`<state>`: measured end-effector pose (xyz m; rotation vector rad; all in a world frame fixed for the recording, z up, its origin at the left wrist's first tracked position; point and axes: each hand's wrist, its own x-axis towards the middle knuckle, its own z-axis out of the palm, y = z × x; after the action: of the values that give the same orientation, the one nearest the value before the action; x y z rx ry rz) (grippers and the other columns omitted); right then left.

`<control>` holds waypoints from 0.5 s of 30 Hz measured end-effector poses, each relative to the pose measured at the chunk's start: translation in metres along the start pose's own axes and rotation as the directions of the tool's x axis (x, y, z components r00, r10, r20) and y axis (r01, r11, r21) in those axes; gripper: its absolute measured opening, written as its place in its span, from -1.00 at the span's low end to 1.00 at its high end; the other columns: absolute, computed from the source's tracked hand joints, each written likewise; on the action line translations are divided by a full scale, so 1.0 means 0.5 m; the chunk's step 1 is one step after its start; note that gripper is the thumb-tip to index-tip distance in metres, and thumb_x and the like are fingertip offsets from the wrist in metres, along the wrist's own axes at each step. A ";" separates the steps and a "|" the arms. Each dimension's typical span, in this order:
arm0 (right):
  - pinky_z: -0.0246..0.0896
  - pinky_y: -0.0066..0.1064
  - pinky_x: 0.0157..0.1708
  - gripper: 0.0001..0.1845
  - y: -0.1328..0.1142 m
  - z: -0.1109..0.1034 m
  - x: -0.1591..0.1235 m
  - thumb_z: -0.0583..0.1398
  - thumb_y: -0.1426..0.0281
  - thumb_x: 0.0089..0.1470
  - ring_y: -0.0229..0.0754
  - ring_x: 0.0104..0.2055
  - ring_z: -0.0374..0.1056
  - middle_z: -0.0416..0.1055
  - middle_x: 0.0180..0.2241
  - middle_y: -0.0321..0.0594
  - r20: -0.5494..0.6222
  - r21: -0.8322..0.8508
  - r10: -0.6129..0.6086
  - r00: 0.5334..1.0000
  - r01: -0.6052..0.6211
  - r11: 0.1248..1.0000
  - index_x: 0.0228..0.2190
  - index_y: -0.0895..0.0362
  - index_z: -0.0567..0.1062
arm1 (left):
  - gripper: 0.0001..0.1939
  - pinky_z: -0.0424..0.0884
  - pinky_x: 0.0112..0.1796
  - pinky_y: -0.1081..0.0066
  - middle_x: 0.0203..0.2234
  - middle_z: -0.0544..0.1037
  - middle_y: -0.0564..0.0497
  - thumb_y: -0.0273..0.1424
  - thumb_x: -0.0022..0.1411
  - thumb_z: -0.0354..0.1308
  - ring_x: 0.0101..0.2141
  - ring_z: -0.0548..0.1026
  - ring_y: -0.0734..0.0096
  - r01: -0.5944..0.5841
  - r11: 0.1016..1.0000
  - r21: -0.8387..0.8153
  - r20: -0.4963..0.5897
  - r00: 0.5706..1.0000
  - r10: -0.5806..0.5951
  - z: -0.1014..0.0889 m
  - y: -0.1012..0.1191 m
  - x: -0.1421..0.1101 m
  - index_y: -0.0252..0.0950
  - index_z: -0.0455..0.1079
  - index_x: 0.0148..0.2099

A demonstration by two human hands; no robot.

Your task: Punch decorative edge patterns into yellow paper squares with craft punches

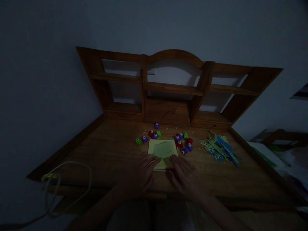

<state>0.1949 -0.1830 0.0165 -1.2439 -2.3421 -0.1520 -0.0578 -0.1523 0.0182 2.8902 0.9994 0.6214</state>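
Note:
A yellow paper pad [156,143] lies on the wooden desk in front of me. On top of it is a darker, greenish, slanted sheet or shadowed area [163,148]; dim light hides which. My left hand [143,171] rests at the pad's lower left, fingers stretched over its edge and thumb apart. Beside those fingers shows a thin pale sliver [152,162] that I cannot make out. At the pad's lower right, my right hand [185,175] lies with fingers extended onto the paper, thumb held away. A red and white layer shows under the pad's near edge.
Several purple, red and green eyeball-topped toys [144,139] sit around the pad. Yellow and blue plastic strips [220,147] are heaped at the right, with small pale bits scattered behind. A wooden shelf [173,87] backs the desk. A white cable [90,175] loops over the left front edge.

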 end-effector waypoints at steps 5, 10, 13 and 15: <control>0.21 -0.01 0.10 -0.62 0.004 -0.012 0.008 0.06 0.45 0.16 0.04 0.08 0.29 0.38 0.01 0.05 -0.076 -0.053 -0.004 0.997 0.000 0.999 0.02 0.21 0.31 | -0.45 0.16 0.19 0.08 0.19 0.28 -0.15 -0.45 0.31 -0.09 0.21 0.18 0.17 -0.034 0.998 -0.045 0.024 0.999 0.035 0.008 0.013 0.017 -0.34 -0.01 0.33; 0.31 -0.05 -0.02 -0.72 0.026 -0.018 -0.001 0.07 0.42 0.17 0.02 -0.07 0.37 0.44 -0.14 0.01 -0.105 -0.019 0.076 0.992 -0.078 0.997 -0.07 0.16 0.37 | -0.49 0.22 0.14 0.08 0.15 0.33 -0.13 -0.44 0.34 -0.10 0.16 0.25 0.15 -0.028 0.998 -0.049 0.044 0.999 0.030 0.015 0.005 0.019 -0.30 0.04 0.31; 0.29 -0.11 0.03 -0.62 0.027 -0.013 0.001 0.06 0.44 0.17 -0.03 0.03 0.32 0.40 -0.02 -0.03 0.022 0.081 0.054 0.998 -0.055 0.995 0.04 0.15 0.31 | -0.49 0.23 0.12 0.08 0.11 0.35 -0.16 -0.42 0.34 -0.10 0.13 0.28 0.14 -0.046 0.998 -0.036 0.063 0.997 0.048 0.015 0.003 0.028 -0.30 0.03 0.31; 0.24 -0.11 0.09 -0.56 0.022 -0.007 0.005 0.06 0.43 0.18 -0.05 0.09 0.28 0.36 0.05 -0.05 0.083 0.129 0.036 0.996 -0.047 0.991 0.10 0.15 0.26 | -0.49 0.26 0.09 0.10 0.08 0.37 -0.17 -0.40 0.34 -0.09 0.11 0.30 0.15 -0.059 0.998 -0.033 0.068 0.996 0.061 0.016 0.003 0.034 -0.29 0.04 0.31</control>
<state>0.2039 -0.1756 0.0196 -1.2549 -2.3501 0.0654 -0.0414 -0.1425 0.0171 2.9022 0.8896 0.5313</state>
